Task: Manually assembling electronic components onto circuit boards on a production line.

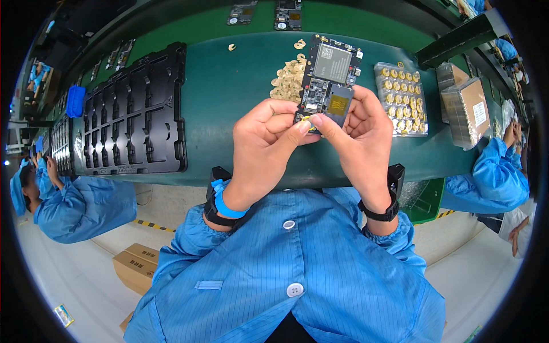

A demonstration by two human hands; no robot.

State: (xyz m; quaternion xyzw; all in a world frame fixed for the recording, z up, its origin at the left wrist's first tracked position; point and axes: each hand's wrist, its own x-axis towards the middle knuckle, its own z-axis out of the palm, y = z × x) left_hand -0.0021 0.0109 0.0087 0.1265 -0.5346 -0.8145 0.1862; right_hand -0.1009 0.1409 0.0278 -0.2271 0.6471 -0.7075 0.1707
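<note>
Both my hands hold a dark circuit board [334, 86] upright above the green bench. My left hand [266, 148] is closed on its lower left corner. My right hand [363, 143] wraps round the right side. The two thumbs meet at the board's lower edge, over a small yellow part [309, 121] mostly hidden by them. A silver shield plate with a printed code covers the upper part of the board. Just behind the board lies a pile of small cream-coloured pieces [287, 81]. A clear tray of round gold-coloured parts [401, 100] sits to the right of my right hand.
A large black moulded tray [134, 114] lies at the left, beside a blue bin [75, 102]. Wrapped cardboard boxes [468, 108] stand at the right under a dark green post [457, 43]. More boards [287, 16] lie on the far strip. Co-workers sit on both sides.
</note>
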